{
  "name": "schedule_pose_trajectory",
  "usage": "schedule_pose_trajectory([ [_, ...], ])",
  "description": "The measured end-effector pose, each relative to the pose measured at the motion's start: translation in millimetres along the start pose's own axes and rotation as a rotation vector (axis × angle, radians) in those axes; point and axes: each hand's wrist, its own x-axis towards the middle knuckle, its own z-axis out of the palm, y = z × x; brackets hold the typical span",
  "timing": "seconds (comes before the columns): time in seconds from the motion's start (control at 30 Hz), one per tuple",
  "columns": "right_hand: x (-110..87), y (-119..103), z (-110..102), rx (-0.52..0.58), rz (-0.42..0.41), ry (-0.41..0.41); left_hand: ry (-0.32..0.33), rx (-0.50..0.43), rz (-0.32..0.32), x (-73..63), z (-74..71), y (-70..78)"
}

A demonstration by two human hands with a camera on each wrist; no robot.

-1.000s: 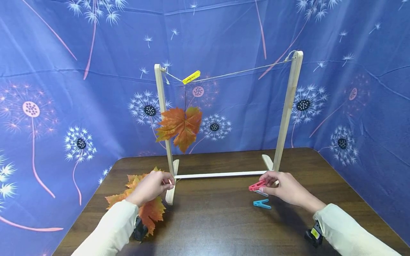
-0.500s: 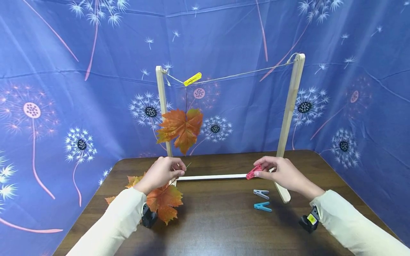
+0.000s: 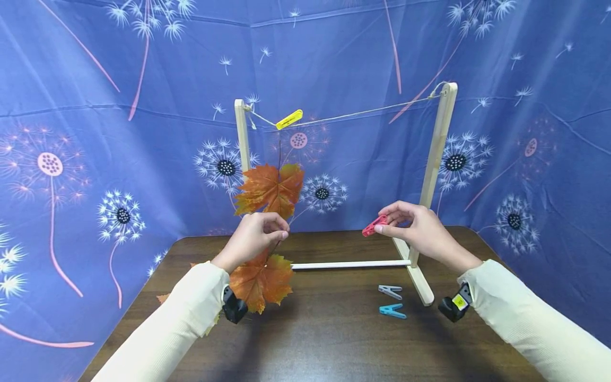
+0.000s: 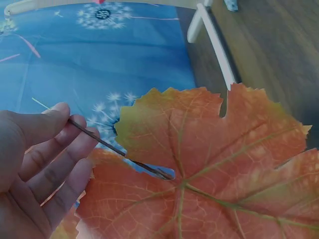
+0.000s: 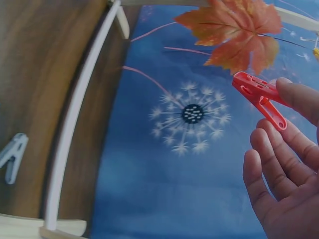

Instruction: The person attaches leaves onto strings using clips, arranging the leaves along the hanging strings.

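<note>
In the head view my left hand (image 3: 260, 237) pinches the thin dark stem (image 4: 107, 144) of an orange maple leaf (image 3: 262, 281), which hangs below the fingers. My right hand (image 3: 415, 225) holds a red clothespin (image 3: 374, 226) between thumb and fingers, right of the middle and above the white crossbar. A second maple leaf (image 3: 272, 188) hangs by its stem from the string (image 3: 353, 114), where a yellow clothespin (image 3: 289, 120) is clipped. That leaf is just above my left hand. The right wrist view shows the red clothespin (image 5: 259, 97) with its jaws pointing away from the palm.
A wooden frame has a left post (image 3: 242, 138), a right post (image 3: 436, 143) and a white crossbar (image 3: 353, 264) low down. Grey (image 3: 390, 291) and blue clothespins (image 3: 392, 311) lie on the brown table (image 3: 334, 339). More leaf edges (image 3: 162, 298) show behind the left sleeve.
My left hand has lifted a leaf off the table by its stem, moving up and right. My right hand has raised the red clothespin up and slightly left, away from the other two.
</note>
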Motion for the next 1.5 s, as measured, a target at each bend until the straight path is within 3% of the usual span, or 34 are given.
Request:
schedule_pose_trajectory([
  [0.4,31.4,-31.6,-13.0,-0.011,-0.048,-0.014,0.072,-0.002,-0.003,30.8,-4.6,25.5],
  [0.73,53.0,-57.5,-26.5,-0.023,-0.073,0.050,0.238,-0.032,0.024,48.9,0.8,45.4],
  [1.1,79.5,-80.4,-37.6,-0.027,-0.061,0.095,0.340,-0.023,0.045,70.7,-2.5,64.1],
  [1.5,106.4,-101.4,-46.3,0.039,-0.067,0.190,0.444,-0.017,-0.039,95.6,-5.1,80.1],
])
